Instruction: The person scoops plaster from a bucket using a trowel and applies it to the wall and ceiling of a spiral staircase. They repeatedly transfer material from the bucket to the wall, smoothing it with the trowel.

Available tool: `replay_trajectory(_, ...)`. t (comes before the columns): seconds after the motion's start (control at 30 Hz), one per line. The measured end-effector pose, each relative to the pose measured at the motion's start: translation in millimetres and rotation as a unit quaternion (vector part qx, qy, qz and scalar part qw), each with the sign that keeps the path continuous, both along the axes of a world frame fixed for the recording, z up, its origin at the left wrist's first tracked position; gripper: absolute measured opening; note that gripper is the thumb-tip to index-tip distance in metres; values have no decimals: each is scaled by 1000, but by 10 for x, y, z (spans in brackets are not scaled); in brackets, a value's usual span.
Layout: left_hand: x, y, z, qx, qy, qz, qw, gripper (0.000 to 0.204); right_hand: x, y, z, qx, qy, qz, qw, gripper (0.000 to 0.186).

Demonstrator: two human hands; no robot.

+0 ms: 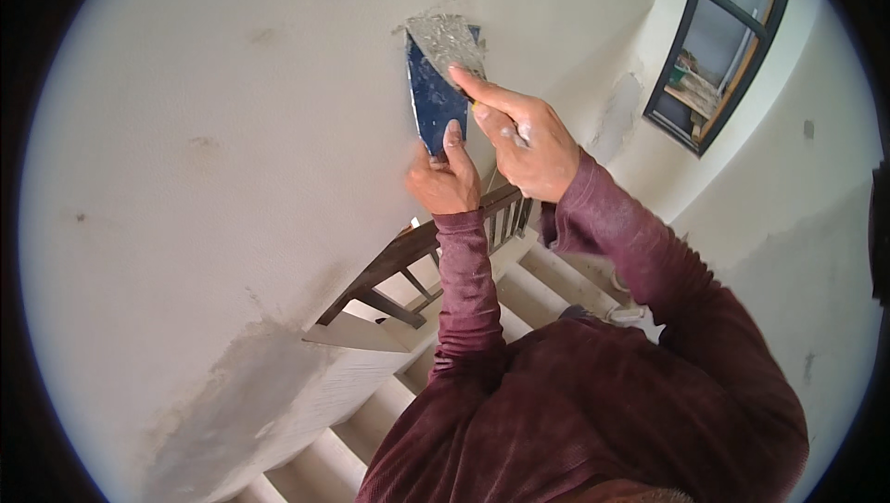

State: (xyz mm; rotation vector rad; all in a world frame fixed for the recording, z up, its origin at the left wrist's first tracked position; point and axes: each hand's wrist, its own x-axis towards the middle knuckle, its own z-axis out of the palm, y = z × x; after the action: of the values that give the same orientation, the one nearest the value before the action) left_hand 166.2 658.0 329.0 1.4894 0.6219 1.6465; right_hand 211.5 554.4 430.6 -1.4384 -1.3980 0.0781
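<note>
My left hand (445, 180) is closed on the lower, narrow end of a blue putty spreader (432, 100), thumb lying on its face. Gripped in my right hand (533, 143) is a putty knife (450, 41), its wide blade smeared with grey-white putty. The index finger stretches along the blade, and most of the handle is hidden in the fist. That blade lies across the upper part of the blue spreader, in front of the pale wall (250, 114). Whether either tool touches the wall I cannot tell. White smears mark my right fingers.
Below my arms a staircase (343, 443) descends beside a dark wooden railing (371, 276). A dark-framed window (714, 44) is set in the wall at the upper right. A rough grey patch (236, 401) marks the lower left wall.
</note>
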Motion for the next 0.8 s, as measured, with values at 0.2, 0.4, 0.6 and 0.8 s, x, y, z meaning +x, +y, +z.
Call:
replay_trajectory(0.2,-91,23,-41,39,83,32,995,21,-148,-171,-285,-15,-33,-1,999,48)
replay_trajectory(0.4,-114,12,-7,15,63,22,998,23,-152,-194,-149,-68,-25,-7,997,47)
replay_trajectory(0.6,-100,-37,62,16,29,30,999,26,-118,-48,-21,0,-54,7,998,46)
replay_trajectory(0.8,-200,-57,65,-14,142,17,990,23,-154,-113,-226,-45,-20,-3,999,46)
